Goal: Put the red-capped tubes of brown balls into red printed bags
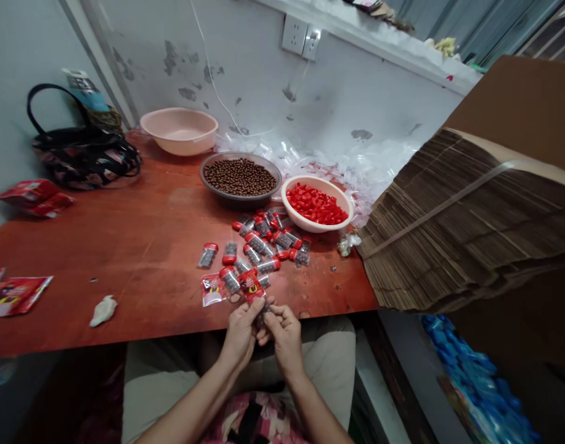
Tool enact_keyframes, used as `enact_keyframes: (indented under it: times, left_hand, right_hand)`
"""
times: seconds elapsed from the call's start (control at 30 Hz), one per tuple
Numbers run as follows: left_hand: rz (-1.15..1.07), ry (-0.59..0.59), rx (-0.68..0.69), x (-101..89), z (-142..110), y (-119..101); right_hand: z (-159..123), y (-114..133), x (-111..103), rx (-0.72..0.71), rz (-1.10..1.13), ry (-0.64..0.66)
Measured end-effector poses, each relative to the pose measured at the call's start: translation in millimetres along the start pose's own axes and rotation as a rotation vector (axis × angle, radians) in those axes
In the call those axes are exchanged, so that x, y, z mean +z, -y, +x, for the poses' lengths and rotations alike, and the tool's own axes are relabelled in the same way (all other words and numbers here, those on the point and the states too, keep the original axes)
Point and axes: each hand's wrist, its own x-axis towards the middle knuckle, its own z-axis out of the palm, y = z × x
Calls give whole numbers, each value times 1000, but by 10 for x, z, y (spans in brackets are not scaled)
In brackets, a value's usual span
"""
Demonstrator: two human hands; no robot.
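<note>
At the table's front edge, my left hand [240,328] and my right hand [284,333] are close together, both closed on a small clear bottle [262,314] of dark balls. A red printed sachet [251,285] rises from between the fingertips; whether it is around the bottle or beside it I cannot tell. Just beyond lies a pile of red-capped bottles [259,243] filled with dark balls. Another red sachet [213,290] lies flat to the left of the hands.
Behind the pile stand a bowl of brown balls [239,179], a bowl of red caps [317,205] and a pink basin [179,131]. Clear plastic bottles [356,166] line the wall. Strapped cardboard [443,228] leans at right. A handbag [85,154] sits at left.
</note>
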Motion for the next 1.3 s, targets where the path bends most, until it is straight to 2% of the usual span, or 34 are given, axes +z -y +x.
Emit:
enact_keyframes:
  times: [0.13,0.27,0.33,0.4,0.5,0.6,0.77,0.87,0.97,1.07,1.17,1.3]
  left_hand:
    - [6,-7,-11,-8,-24,7]
    - [-42,-34,62,33,10,-86]
    - [-54,-47,87,39,40,-103]
    - [-32,-16,54,25,58,-90]
    - [31,59,6,-11,50,-60]
    - [88,56,2,-30,28,-70]
    - [125,44,-26,10,22,-71]
    - [96,35,-15,16,-8,17]
    - [70,74,-45,-22,-58,86]
    - [15,39,-15,-63,-94,60]
    - [-15,-24,5,-88,-126,-23]
    - [-36,-33,-6,-153,-224,-100]
  right_hand:
    - [-11,-26,-31,-15,-66,-13]
    - [-33,53,-116,-222,-415,-12]
    - [-32,79,-132,-294,-522,16]
    - [-18,70,-111,-259,-455,28]
    - [18,18,-39,-76,-147,7]
    - [31,-7,6,26,38,-17]
    - [10,16,-47,-67,-131,-76]
    - [53,-14,-104,-65,-54,-107]
    - [117,-59,-144,55,106,-36]
    - [135,-54,-153,143,110,87]
    - [109,-4,-120,149,73,188]
    - [95,6,0,175,80,194]
